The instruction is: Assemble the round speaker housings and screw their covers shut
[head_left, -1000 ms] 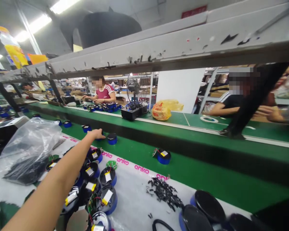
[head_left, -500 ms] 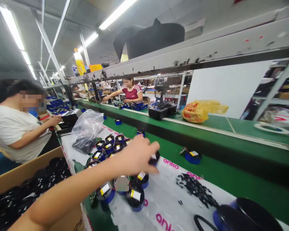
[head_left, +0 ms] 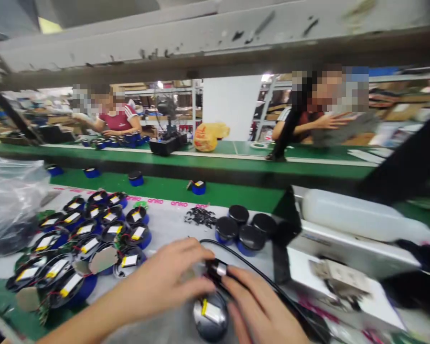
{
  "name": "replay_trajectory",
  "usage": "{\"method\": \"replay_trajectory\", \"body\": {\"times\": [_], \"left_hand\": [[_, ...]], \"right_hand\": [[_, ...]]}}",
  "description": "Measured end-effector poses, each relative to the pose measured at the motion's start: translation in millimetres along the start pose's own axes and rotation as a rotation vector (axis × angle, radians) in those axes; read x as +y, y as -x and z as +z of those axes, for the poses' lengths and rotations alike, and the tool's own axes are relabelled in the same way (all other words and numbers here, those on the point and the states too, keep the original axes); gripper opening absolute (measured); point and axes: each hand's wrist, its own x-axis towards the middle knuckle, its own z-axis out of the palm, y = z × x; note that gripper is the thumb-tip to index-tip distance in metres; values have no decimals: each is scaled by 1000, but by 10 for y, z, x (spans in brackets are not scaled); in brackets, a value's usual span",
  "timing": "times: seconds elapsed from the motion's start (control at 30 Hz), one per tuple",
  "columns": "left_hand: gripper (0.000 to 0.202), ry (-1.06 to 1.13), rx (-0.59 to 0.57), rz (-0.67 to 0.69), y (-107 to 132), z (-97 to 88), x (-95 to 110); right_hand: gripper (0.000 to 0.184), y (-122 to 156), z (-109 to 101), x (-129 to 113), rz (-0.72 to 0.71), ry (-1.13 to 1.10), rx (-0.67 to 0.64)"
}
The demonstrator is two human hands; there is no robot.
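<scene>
My left hand (head_left: 177, 274) reaches in from the left, its thumb and fingers curled round a small black part with a bright silvery patch (head_left: 220, 269). From the other side, the fingertips of my right hand (head_left: 260, 298) press on the same part; its exact kind is blurred. Just below it, a round black-and-blue housing (head_left: 211, 317) with a white-and-yellow battery lies between my hands. A black cable (head_left: 243, 260) curves behind my right hand. Left of my hands, several similar open housings (head_left: 89, 246) with batteries and red wires crowd the white sheet (head_left: 168, 227).
Several lidded black housings (head_left: 251, 239) stand beyond my hands, beside a heap of small black pieces (head_left: 200, 217). A white metal fixture (head_left: 347, 248) with a bottle (head_left: 358, 215) stands right. Housings sit on the green belt (head_left: 165, 184). Two people work across the line.
The view has swung right. My left hand has come back from the cluster of housings to the near middle, and my right hand has entered the view. Both now meet at the small black part.
</scene>
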Motion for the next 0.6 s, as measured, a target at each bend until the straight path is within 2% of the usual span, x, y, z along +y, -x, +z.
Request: {"method": "replay_trajectory", "body": {"times": [0.03, 0.1, 0.17, 0.2, 0.23, 0.27, 0.33, 0.4, 0.43, 0.5, 0.57, 0.6], "left_hand": [[31, 6, -7, -39, -69, -151, 47], [27, -21, -87, -67, -210, -297, 105], [32, -38, -256, -43, -322, -272, 125], [35, -37, -353, -21, -358, -225, 125], [37, -33, -435, 0, -378, -173, 120], [39, -29, -494, 16, -383, -126, 112], [46, -21, -558, 28, -354, -68, 82], [59, -9, -601, 22, -299, -59, 33], [63, -1, -617, 16, -270, -62, 3], [65, 29, -619, 19, -221, -58, -66], [60, 78, -581, 41, -190, -25, -131], [58, 102, -556, 53, -181, 3, -157]], "right_hand": [[35, -57, -93, -68, 24, -39, 43], [36, -153, -350, -75, 138, -27, 165], [31, -233, -686, 111, 310, 157, 330], [29, -270, -863, 265, 354, 288, 393], [31, -308, -1032, 448, 346, 395, 398], [36, -345, -1179, 651, 335, 460, 352], [55, -415, -1374, 1073, 323, 454, 134], [64, -476, -1432, 1439, 318, 382, -191], [67, -503, -1428, 1574, 323, 351, -262], [68, -546, -1406, 1714, 331, 313, -322], [65, -558, -1405, 1658, 343, 330, -258], [62, -545, -1409, 1557, 360, 327, -185]]}}
